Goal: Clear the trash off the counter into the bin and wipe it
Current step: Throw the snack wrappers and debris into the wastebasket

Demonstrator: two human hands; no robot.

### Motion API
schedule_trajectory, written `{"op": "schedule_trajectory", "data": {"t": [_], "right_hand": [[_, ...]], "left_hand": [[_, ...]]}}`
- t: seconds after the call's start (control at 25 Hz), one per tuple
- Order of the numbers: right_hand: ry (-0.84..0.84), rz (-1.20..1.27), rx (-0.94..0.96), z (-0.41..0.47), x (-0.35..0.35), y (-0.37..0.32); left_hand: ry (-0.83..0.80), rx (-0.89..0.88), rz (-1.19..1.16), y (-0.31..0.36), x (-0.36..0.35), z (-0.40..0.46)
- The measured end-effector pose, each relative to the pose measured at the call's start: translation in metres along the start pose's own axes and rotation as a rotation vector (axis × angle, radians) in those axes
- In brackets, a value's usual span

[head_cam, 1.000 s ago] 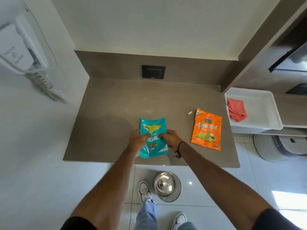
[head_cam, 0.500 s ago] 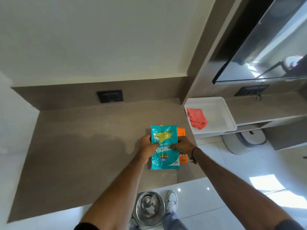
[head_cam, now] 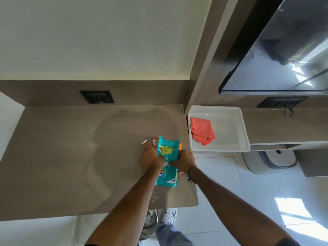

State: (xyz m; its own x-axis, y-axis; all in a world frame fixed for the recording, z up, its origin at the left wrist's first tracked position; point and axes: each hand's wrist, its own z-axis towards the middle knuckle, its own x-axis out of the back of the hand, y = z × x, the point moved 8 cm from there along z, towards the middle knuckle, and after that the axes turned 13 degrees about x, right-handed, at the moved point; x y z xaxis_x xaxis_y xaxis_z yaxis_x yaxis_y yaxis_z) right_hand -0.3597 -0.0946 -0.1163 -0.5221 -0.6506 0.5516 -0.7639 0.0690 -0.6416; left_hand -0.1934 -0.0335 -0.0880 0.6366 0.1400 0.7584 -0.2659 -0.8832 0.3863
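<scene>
I hold a teal snack packet (head_cam: 167, 164) between my left hand (head_cam: 151, 158) and my right hand (head_cam: 184, 161), just above the brown counter (head_cam: 71, 157) near its right end. An orange packet (head_cam: 180, 145) lies under the teal one; only its edges show. A small white scrap (head_cam: 144, 142) lies on the counter just beyond my left hand. The metal bin (head_cam: 150, 226) stands on the floor below the counter's front edge, mostly hidden by my left forearm. A folded coral cloth (head_cam: 202, 131) lies in a white tray (head_cam: 230, 125) to the right.
A black socket plate (head_cam: 97, 96) sits on the back wall. A dark screen (head_cam: 287, 50) hangs above a shelf at the right. A round grey device (head_cam: 271, 161) rests on the tiled floor under the shelf. My shoe (head_cam: 168, 216) is beside the bin.
Both hands carried the teal packet from the counter's middle to the right, over the orange packet. The camera view swung right and up, so the bin has slid behind my forearm.
</scene>
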Motion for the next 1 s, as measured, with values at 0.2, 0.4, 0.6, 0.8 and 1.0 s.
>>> {"op": "schedule_trajectory", "data": {"t": [0.2,0.4,0.6,0.8,1.0], "right_hand": [[0.096,-0.161,0.113,0.002,0.031,-0.019],[-0.083,-0.435,0.409,0.024,0.072,-0.091],[-0.489,-0.496,0.380,0.003,0.048,-0.125],[-0.422,-0.030,0.175,-0.049,0.037,-0.102],[-0.295,0.179,0.078,-0.115,-0.026,-0.077]], "left_hand": [[-0.208,-0.061,-0.130,0.017,-0.011,-0.005],[-0.464,-0.021,-0.437,0.013,0.019,-0.016],[-0.686,-0.057,-0.360,-0.003,0.054,-0.027],[-0.808,0.081,-0.657,-0.062,0.092,-0.017],[0.092,-0.298,0.136,-0.144,0.115,0.014]]}}
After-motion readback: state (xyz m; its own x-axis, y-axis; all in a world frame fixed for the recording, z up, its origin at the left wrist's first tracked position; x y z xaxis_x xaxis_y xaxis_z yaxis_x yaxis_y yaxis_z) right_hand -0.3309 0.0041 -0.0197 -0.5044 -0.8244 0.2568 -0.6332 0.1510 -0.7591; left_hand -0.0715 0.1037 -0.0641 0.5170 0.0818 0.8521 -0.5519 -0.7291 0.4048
